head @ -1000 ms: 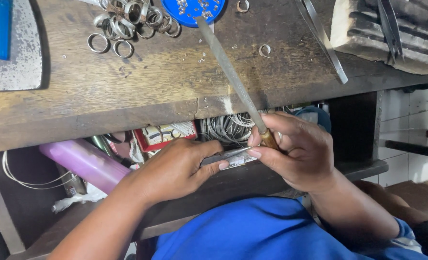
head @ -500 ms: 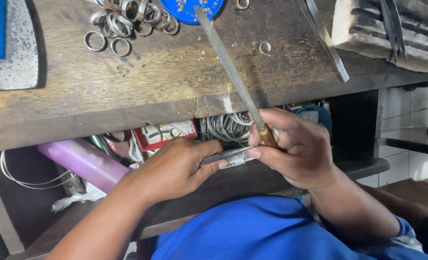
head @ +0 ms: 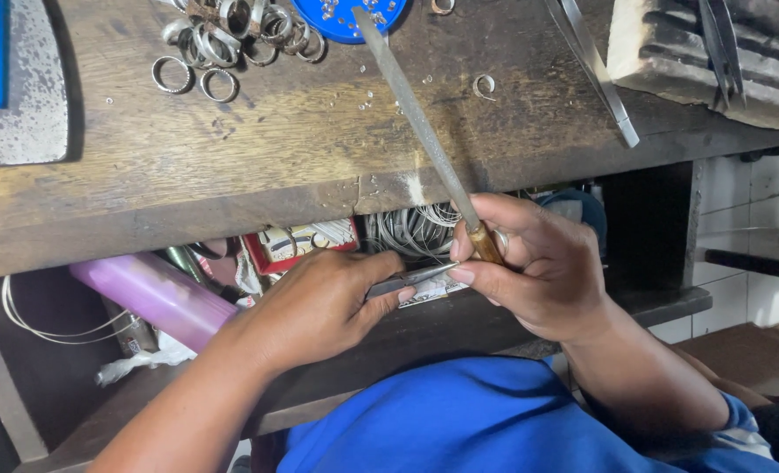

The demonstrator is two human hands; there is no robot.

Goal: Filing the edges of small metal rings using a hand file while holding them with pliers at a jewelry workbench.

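Barely anything has shifted: my right hand (head: 538, 267) stays closed on the file (head: 424, 131), my left hand (head: 319, 307) on a thin metal strip (head: 411, 280) (pinched between both) below the wooden surface (head: 232, 175); loose rings (head: 223, 44) lie beyond, so I judge filing midway, much left

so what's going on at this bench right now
A person in a blue shirt sits at a worn wooden workbench. The right hand grips a long grey metal file with a brown handle, its blade angled up across the bench top. The left hand pinches a thin silvery metal strip just below the bench edge, where the right fingertips also touch it. A pile of loose silver rings lies beside a round blue dish.
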